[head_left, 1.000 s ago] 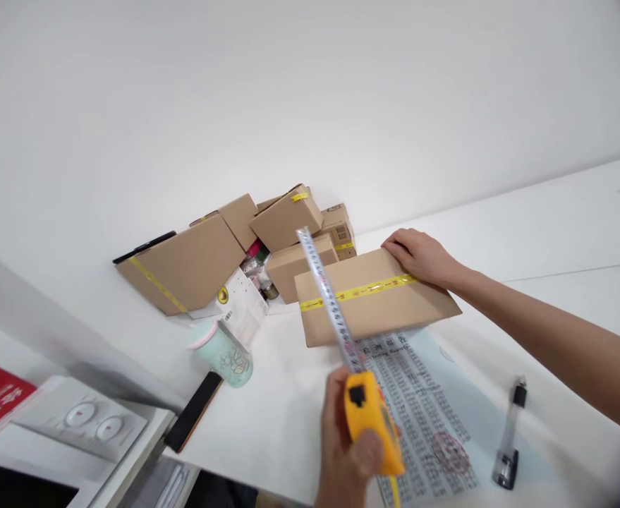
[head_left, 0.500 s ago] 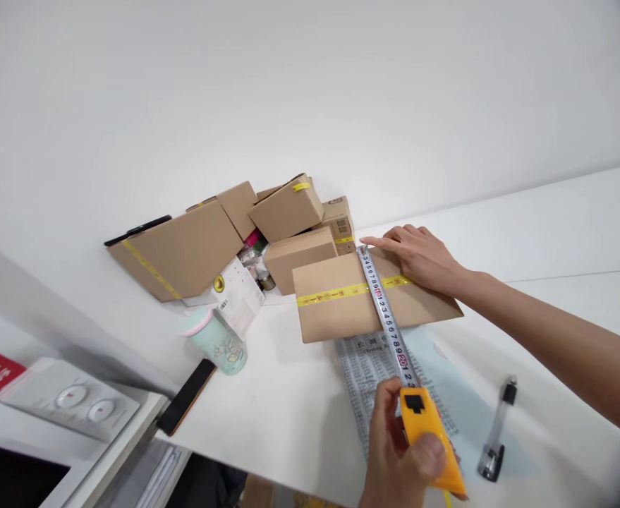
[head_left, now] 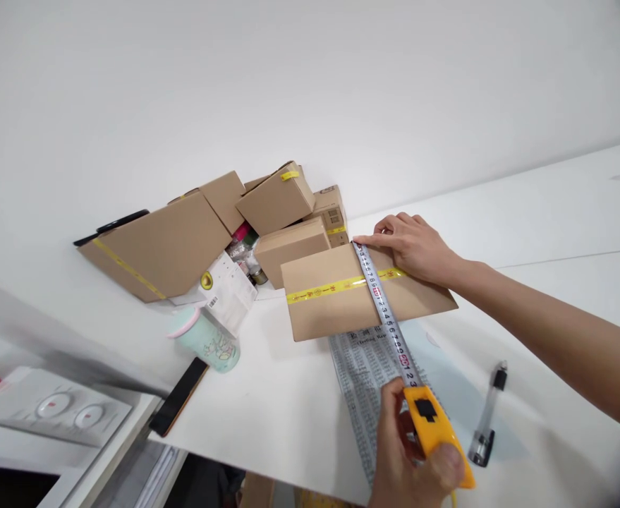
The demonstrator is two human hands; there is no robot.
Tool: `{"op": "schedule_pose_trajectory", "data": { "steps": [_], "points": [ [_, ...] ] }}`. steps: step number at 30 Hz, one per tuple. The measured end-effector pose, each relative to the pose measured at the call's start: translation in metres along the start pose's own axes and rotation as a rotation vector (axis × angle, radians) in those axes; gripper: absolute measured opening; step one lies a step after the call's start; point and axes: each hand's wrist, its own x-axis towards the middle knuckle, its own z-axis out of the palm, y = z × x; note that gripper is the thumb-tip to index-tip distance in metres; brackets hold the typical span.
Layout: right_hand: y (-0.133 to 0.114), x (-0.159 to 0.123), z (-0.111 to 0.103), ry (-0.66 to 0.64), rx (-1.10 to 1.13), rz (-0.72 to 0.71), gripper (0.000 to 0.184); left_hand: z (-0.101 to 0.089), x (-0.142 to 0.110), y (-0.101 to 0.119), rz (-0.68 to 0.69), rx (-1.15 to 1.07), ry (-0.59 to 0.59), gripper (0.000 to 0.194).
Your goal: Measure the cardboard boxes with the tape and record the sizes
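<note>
A yellow tape measure [head_left: 439, 430] is in my left hand [head_left: 408, 466], its thumb on top of the case and its fingers round the side. The silver blade [head_left: 382, 303] runs out from it across a flat cardboard box [head_left: 325, 307] sealed with yellow tape. At the box's far edge, the index finger of my right hand [head_left: 415, 247] presses on the blade's end. Its other fingers are bent and its palm rests over the box's right part. Beneath the box's near side lies a printed sheet [head_left: 352, 381], partly covered.
Several cardboard boxes [head_left: 278, 204] are piled against the wall. A mint cup [head_left: 211, 342] with a pink lid and a black flat object [head_left: 180, 395] are at the left. A pen [head_left: 489, 416] lies at the right. A white appliance [head_left: 50, 409] with two dials fills the lower left.
The view has shifted a little, so most things sit further left. My left hand and the tape case have moved slightly right. My right index fingertip now lies over the blade's end.
</note>
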Motion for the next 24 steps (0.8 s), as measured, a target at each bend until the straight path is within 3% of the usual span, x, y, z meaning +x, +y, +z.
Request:
{"op": "schedule_pose_trajectory", "data": {
  "steps": [8,18,24],
  "points": [
    [0.0,-0.001,0.001,0.019,0.007,-0.003,0.056,0.007,-0.003,0.012,0.0,-0.001,0.024,0.09],
    [-0.001,0.0,0.0,0.004,0.005,0.012,0.055,0.005,-0.002,0.004,0.022,0.014,0.052,0.097],
    [-0.013,-0.007,-0.008,-0.03,-0.027,0.114,0.045,0.005,-0.022,0.007,0.077,-0.042,0.134,0.1]
  ]
}}
